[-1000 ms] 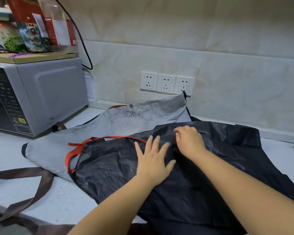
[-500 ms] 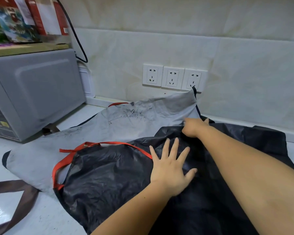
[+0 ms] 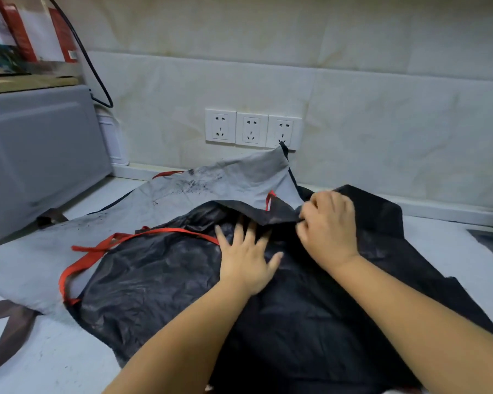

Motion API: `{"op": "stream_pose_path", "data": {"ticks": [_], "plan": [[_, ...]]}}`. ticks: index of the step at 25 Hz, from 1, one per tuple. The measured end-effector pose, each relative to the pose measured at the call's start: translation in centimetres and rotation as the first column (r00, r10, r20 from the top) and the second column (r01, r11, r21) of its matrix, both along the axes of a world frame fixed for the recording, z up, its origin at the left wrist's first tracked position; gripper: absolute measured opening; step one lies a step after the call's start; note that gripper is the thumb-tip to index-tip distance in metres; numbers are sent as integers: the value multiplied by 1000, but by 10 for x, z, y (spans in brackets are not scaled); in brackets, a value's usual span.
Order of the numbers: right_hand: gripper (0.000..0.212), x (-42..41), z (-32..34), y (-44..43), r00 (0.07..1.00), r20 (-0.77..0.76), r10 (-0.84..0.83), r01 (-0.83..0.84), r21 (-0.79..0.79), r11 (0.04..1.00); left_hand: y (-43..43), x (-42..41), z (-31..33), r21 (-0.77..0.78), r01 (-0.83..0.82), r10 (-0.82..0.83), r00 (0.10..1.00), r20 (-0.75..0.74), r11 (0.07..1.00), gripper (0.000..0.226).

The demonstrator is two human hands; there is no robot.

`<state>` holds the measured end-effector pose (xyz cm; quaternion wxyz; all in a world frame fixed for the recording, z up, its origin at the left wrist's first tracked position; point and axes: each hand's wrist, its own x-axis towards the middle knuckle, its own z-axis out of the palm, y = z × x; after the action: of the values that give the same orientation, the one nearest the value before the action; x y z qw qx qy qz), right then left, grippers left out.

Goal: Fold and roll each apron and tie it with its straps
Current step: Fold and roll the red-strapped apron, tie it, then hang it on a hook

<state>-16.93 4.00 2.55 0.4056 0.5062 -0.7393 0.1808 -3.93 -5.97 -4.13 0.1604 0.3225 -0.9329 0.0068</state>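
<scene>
The right hand [image 3: 328, 228] has its fingers curled and pinches the far edge of the crinkled black plastic-like apron [image 3: 160, 280] between thumb and fingertips, holding up a raised flap of that fabric [image 3: 271, 216] just to its left. The flap's lip arches over the fingertips of the left hand [image 3: 248, 260], which lies flat with its 5 fingers spread, palm pressing the black apron down onto the white speckled countertop [image 3: 54, 359]. The apron spreads out from under both hands, left, right and toward the person. Its long axis runs roughly left to right, and the end with the thin red fabric strap loop [image 3: 97, 251] points left toward the grey microwave oven [image 3: 40, 155]. Under its far left part lies a stained grey cloth apron [image 3: 211, 186], whose peak leans on the wall below 3 white wall sockets [image 3: 251, 129]. A brown fabric strap [image 3: 6, 331] curls on the counter at the near left. Compared with 0.5 s ago, the right hand has come back from the apron's far edge beside the grey peak toward the person, bringing the edge with it and lifting the flap, and a short red strap end [image 3: 269, 199] now shows there. The left hand has kept its flat, spread press in about the same spot.
</scene>
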Motion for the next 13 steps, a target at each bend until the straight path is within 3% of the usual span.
{"op": "stream_pose_path", "data": {"ticks": [2,4,5,6,7,9,10,12,13], "plan": [[9,11,-35,25,999,49,-5,-8,252,968,-4,-4,9,68,-32,23,991,135,997,66],[14,18,-58,40,962,269,-40,-90,453,887,-1,-4,21,115,-108,81,973,218,987,64],[19,20,-61,43,914,398,-76,-136,478,868,3,-3,24,122,-132,108,978,181,984,57],[24,19,-59,45,877,471,-94,-150,455,878,6,-1,25,166,-133,128,991,36,977,45],[27,17,-57,44,864,494,-95,-145,426,893,9,1,26,254,-136,190,961,-201,958,31],[30,14,-52,41,856,510,-81,-147,392,908,15,3,34,371,-112,331,722,-607,922,15],[30,16,-53,39,866,491,-98,-133,415,900,16,0,37,252,-104,257,650,-715,962,17],[32,25,-64,37,901,413,-131,-76,448,891,21,-14,45,23,29,-7,755,-656,999,18],[34,28,-71,38,895,421,-147,-53,428,902,25,-26,48,80,140,-73,831,-551,987,28]]}}
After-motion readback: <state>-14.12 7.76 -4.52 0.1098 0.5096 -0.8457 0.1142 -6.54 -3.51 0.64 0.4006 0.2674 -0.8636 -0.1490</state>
